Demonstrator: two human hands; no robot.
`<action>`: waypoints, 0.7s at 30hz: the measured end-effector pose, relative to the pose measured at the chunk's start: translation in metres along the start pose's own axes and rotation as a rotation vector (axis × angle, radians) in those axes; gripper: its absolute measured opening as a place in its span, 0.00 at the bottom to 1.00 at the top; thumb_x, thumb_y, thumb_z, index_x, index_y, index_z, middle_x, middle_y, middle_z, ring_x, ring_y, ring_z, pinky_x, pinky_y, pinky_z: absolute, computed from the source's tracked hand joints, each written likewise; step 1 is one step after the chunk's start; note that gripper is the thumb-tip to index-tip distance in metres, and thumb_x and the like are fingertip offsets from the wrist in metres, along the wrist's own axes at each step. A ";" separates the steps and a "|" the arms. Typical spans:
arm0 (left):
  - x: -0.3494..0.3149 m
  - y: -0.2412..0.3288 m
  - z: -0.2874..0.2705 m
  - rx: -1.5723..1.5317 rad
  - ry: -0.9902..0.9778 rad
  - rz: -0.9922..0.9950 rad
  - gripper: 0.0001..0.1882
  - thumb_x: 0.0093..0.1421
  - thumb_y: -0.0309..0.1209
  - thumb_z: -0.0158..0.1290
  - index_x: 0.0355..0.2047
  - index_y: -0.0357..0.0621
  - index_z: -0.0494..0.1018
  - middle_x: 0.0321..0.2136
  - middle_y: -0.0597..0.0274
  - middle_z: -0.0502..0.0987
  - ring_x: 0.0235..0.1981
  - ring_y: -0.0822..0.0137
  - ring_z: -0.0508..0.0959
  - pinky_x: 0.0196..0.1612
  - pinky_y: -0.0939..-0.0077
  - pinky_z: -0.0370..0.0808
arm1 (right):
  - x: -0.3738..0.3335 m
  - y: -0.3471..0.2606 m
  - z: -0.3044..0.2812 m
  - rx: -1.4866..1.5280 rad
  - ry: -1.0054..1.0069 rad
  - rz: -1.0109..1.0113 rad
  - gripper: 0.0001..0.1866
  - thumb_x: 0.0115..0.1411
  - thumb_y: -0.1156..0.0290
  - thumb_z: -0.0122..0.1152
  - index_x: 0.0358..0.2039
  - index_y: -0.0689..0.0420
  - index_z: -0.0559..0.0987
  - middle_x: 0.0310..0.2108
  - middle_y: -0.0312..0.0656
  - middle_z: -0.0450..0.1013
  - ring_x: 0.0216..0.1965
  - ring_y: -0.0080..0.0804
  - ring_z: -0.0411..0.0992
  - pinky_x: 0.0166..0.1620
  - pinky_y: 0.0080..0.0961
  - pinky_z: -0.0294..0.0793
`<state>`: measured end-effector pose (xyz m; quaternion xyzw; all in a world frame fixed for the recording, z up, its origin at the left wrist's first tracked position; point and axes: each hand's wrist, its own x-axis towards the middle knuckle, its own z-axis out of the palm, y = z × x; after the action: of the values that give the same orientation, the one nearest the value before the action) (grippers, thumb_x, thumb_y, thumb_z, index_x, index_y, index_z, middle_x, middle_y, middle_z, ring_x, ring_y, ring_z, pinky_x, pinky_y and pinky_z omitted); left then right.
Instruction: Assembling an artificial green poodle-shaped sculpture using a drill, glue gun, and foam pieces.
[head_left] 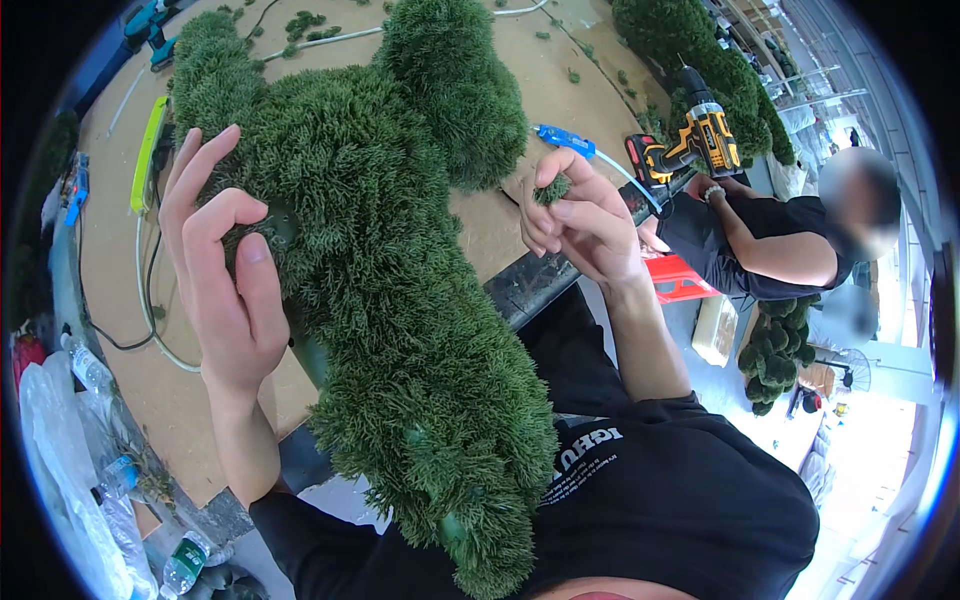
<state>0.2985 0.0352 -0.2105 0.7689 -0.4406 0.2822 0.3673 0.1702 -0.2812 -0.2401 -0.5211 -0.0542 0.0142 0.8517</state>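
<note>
A large shape covered in green artificial foliage lies across the table and reaches down toward my chest. Smooth green patches of its base show through along the left side and near the lower end. My left hand is beside its left edge, fingers apart and curved, with nothing seen in them. My right hand is raised to the right of the foliage, pinching a small green foliage sprig between thumb and forefinger. Behind that hand a blue glue gun with a pale cord lies on the table.
A yellow-black cordless drill stands at the table's right edge. A lime-green tool and a blue tool with cords lie left. A seated person is at right. Plastic bottles and bags are lower left. Foliage scraps dot the tabletop.
</note>
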 end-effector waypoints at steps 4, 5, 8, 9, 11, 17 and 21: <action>0.004 0.001 0.005 -0.016 -0.014 0.004 0.07 0.68 0.23 0.39 0.43 0.39 0.67 0.61 0.32 0.70 0.67 0.35 0.65 0.70 0.41 0.55 | -0.005 0.002 -0.014 0.130 0.035 0.000 0.12 0.75 0.68 0.44 0.50 0.60 0.71 0.25 0.41 0.66 0.26 0.28 0.63 0.36 0.27 0.66; 0.004 0.001 0.005 -0.022 -0.006 0.004 0.07 0.68 0.23 0.39 0.43 0.39 0.67 0.61 0.31 0.70 0.67 0.35 0.65 0.71 0.40 0.55 | -0.005 0.002 -0.016 0.143 0.034 -0.005 0.12 0.76 0.67 0.43 0.50 0.61 0.71 0.25 0.40 0.65 0.25 0.28 0.63 0.36 0.27 0.66; 0.003 0.000 0.008 -0.035 0.003 0.006 0.07 0.68 0.24 0.39 0.43 0.39 0.66 0.61 0.31 0.70 0.67 0.35 0.65 0.71 0.39 0.54 | -0.006 0.001 -0.015 0.023 0.091 0.016 0.13 0.75 0.66 0.47 0.51 0.60 0.70 0.23 0.39 0.65 0.24 0.26 0.63 0.32 0.25 0.66; 0.002 -0.001 0.009 -0.038 0.005 0.006 0.08 0.68 0.24 0.39 0.43 0.39 0.66 0.61 0.31 0.70 0.67 0.34 0.65 0.71 0.38 0.54 | -0.007 -0.001 -0.011 -0.072 0.137 0.035 0.13 0.74 0.65 0.48 0.52 0.59 0.69 0.23 0.38 0.65 0.22 0.25 0.62 0.29 0.25 0.66; 0.003 -0.001 0.007 -0.032 0.002 0.005 0.08 0.68 0.24 0.39 0.43 0.39 0.66 0.61 0.31 0.70 0.67 0.34 0.65 0.71 0.38 0.54 | -0.006 -0.006 -0.004 -0.036 0.115 0.015 0.13 0.73 0.68 0.51 0.53 0.61 0.70 0.24 0.37 0.67 0.25 0.25 0.65 0.32 0.25 0.67; 0.004 -0.002 0.005 -0.020 -0.001 0.003 0.08 0.67 0.23 0.40 0.43 0.39 0.67 0.61 0.31 0.70 0.67 0.34 0.64 0.71 0.40 0.54 | -0.006 -0.007 0.001 -0.137 0.021 -0.002 0.15 0.71 0.73 0.57 0.55 0.63 0.70 0.28 0.38 0.74 0.28 0.24 0.71 0.34 0.22 0.71; 0.001 -0.002 -0.001 -0.026 0.010 0.016 0.08 0.67 0.23 0.40 0.43 0.39 0.68 0.61 0.34 0.71 0.67 0.35 0.65 0.70 0.42 0.56 | -0.005 -0.006 0.008 -0.138 0.001 -0.020 0.12 0.70 0.74 0.58 0.52 0.63 0.73 0.32 0.40 0.77 0.28 0.21 0.71 0.33 0.21 0.72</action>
<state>0.3005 0.0365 -0.2093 0.7590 -0.4485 0.2834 0.3775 0.1646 -0.2774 -0.2315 -0.5781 -0.0596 0.0017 0.8138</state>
